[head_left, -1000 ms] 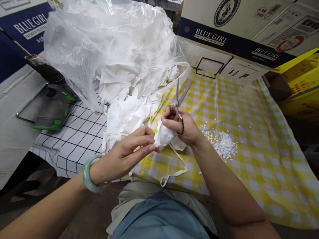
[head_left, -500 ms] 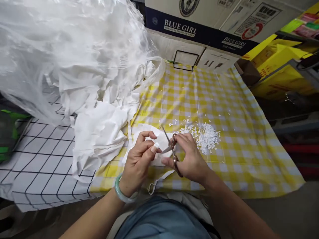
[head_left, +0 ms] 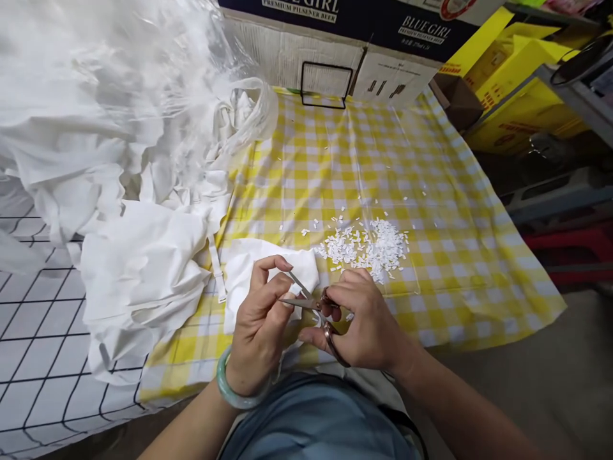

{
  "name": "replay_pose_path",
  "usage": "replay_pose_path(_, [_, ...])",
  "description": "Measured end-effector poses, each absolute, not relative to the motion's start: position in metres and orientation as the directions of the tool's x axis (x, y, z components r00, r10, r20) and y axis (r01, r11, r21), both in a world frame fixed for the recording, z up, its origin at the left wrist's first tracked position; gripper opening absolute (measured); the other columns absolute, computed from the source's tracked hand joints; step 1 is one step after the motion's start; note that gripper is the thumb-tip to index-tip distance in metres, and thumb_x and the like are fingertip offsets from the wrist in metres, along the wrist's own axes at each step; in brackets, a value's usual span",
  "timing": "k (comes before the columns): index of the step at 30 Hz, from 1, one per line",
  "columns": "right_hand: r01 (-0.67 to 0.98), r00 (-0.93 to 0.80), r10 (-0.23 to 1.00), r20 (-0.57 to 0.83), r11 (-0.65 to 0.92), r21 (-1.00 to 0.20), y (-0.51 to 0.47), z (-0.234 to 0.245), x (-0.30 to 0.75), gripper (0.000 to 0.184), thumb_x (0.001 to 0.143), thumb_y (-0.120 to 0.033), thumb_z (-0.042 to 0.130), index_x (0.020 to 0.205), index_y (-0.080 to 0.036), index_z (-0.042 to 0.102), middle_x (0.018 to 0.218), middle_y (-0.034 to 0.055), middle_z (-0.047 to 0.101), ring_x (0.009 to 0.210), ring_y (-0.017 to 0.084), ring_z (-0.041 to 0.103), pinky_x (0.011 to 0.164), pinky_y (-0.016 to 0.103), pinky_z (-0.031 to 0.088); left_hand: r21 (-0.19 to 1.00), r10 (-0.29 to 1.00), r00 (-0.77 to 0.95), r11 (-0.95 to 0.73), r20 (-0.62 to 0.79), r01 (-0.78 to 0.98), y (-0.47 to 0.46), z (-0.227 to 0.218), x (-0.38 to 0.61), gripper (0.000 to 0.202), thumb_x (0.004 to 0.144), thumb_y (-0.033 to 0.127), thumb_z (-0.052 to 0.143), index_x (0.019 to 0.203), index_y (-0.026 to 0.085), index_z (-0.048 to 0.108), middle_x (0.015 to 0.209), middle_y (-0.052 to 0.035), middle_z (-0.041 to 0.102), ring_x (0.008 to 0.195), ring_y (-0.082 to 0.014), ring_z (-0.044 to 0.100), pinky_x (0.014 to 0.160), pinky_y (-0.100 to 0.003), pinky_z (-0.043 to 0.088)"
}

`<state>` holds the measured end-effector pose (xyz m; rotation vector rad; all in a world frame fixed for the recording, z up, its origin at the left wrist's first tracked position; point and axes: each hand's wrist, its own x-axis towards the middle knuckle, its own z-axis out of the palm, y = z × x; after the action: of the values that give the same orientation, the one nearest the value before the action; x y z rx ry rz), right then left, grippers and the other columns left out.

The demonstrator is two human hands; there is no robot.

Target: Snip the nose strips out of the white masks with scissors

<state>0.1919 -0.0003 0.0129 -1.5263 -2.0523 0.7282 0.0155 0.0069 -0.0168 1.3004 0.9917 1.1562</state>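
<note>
My right hand (head_left: 366,319) grips scissors (head_left: 302,303) by their bronze-coloured handles, blades apart and pointing left. My left hand (head_left: 261,326), a pale green bangle on its wrist, pinches the end of a narrow white fabric strip (head_left: 295,291). The scissor blades lie at that end, right by the left fingertips; whether they touch the strip I cannot tell. Most of the strip is hidden by my hands. Behind the left hand a flat piece of white cloth (head_left: 239,271) lies on the yellow checked tablecloth (head_left: 460,255). Small white clippings (head_left: 389,246) are heaped beyond my right hand.
On the left, white fabric pieces (head_left: 138,262) pile up in front of a large clear plastic bag (head_left: 143,57). A beer carton (head_left: 287,48) stands at the back with a black wire stand (head_left: 323,105) before it. Yellow bags (head_left: 517,89) are at right.
The view has shifted, with the carton and cloth pile now further up or left. The scissors have come closer to my left fingertips, their blades now at the strip's end.
</note>
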Motion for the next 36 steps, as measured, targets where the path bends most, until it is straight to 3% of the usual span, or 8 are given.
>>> replay_pose_path(9, [0.709,-0.282,0.953,0.109,0.283,-0.646,0.002,0.008,0.191,0.046,0.069,-0.049,0.078,0.056,-0.02,0.046,0.053,-0.0031,0.052,0.06,0.014,0.044,0.069,0.032,0.03,0.991,0.976,0.192,-0.079,0.099,-0.11,0.006,-0.025,0.018,0.022,0.096,0.022,0.052,0.078,0.021,0.064,0.085,-0.0068,0.052,0.11,-0.025,0.045,0.101,-0.039,0.038])
replay_pose_path(24, [0.701,-0.261,0.958,0.119,0.273,-0.658,-0.002,0.006,0.192,0.047,0.075,-0.05,0.076,0.054,-0.019,0.048,0.051,-0.0033,0.054,0.057,0.012,0.045,0.07,0.03,0.03,0.985,0.963,0.216,-0.148,0.163,-0.085,0.007,-0.023,0.022,0.022,0.098,0.02,0.05,0.081,0.022,0.064,0.083,-0.006,0.053,0.111,-0.0238,0.042,0.098,-0.038,0.037])
replay_pose_path(28, [0.727,-0.23,0.963,0.138,0.265,-0.633,-0.004,0.003,0.199,0.049,0.077,-0.05,0.075,0.052,-0.019,0.046,0.049,-0.0029,0.053,0.056,0.012,0.043,0.067,0.03,0.03,0.979,0.947,0.25,-0.189,0.202,-0.073,0.01,-0.02,0.029,0.023,0.098,0.017,0.049,0.08,0.023,0.062,0.075,-0.0049,0.053,0.112,-0.0231,0.041,0.099,-0.037,0.036])
replay_pose_path(32, [0.754,-0.179,0.974,0.142,0.228,-0.616,-0.008,0.001,0.213,0.05,0.079,-0.049,0.073,0.051,-0.018,0.046,0.049,-0.0022,0.054,0.056,0.012,0.045,0.066,0.03,0.031,0.98,0.932,0.305,-0.185,0.198,-0.069,0.017,-0.016,0.042,0.022,0.098,0.018,0.049,0.08,0.023,0.06,0.082,-0.005,0.054,0.114,-0.0222,0.041,0.094,-0.034,0.039])
replay_pose_path(36, [0.789,-0.118,0.98,0.158,0.189,-0.585,-0.014,-0.005,0.232,0.05,0.082,-0.048,0.072,0.049,-0.018,0.049,0.049,-0.002,0.055,0.056,0.011,0.046,0.066,0.03,0.031,0.972,0.88,0.417,-0.234,0.226,-0.033,0.027,-0.012,0.058,0.023,0.099,0.015,0.047,0.083,0.023,0.061,0.084,-0.004,0.055,0.112,-0.0205,0.04,0.1,-0.034,0.035])
